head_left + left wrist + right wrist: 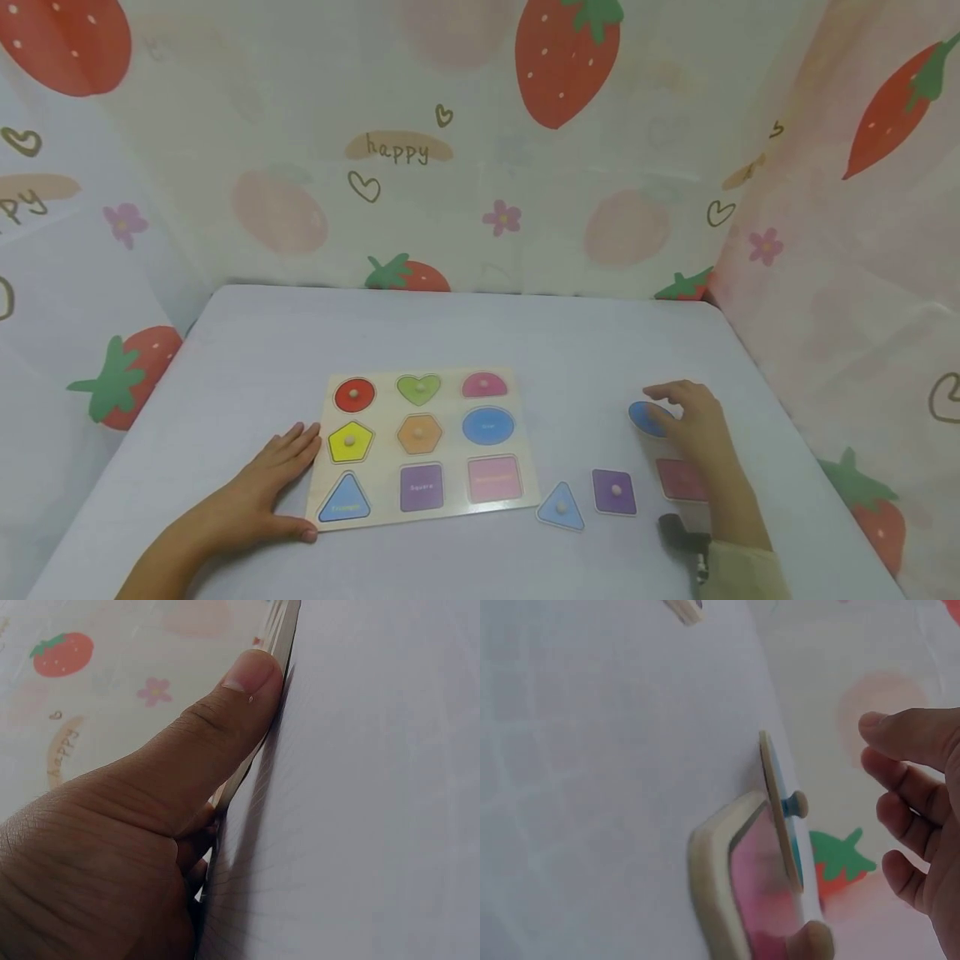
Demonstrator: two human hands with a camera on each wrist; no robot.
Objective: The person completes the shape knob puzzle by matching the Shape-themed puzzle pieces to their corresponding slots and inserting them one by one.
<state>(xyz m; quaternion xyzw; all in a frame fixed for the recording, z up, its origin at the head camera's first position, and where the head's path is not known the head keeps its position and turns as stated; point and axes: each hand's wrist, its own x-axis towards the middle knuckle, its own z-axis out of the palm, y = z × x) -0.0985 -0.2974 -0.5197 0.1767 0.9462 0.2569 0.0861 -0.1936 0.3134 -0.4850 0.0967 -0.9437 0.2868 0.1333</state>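
A wooden shape puzzle board [382, 507] lies on the white table. My left hand [255, 492] rests at its left edge, fingers extended, with the thumb [225, 705] along the edge in the left wrist view. Knobbed pieces fill the circle, heart, half-circle, pentagon and hexagon places; the oval, triangle, square and rectangle recesses show printed shapes without knobs. My right hand [693, 421] hovers over a blue oval piece [643, 419], partly covering it. In the right wrist view its loosely bent fingers are apart from the oval's knob [799, 804] and hold nothing.
A pink rectangle piece [678, 481] lies below the oval, partly behind the right forearm. A purple square piece [611, 504] and a blue triangle piece [560, 510] lie right of the board. Strawberry-print curtains [300, 125] surround the table [360, 325].
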